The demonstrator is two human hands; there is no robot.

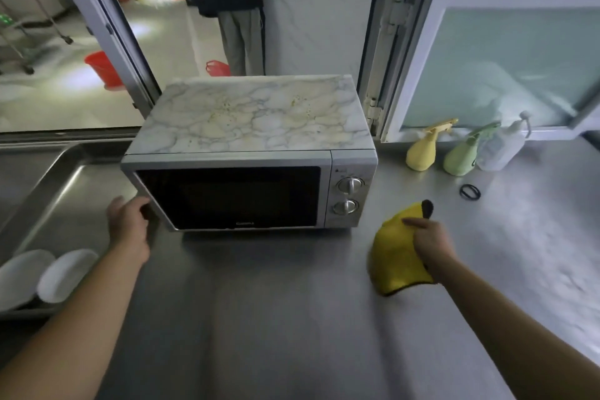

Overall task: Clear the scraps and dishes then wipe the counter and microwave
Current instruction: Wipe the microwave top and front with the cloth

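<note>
commercial kitchen: steel counter [292,302], sink [48,191], microwave [250,153]

Brushed steel counter [292,318]; marble-patterned microwave [250,153] top; soft yellow cloth [394,256]
</note>
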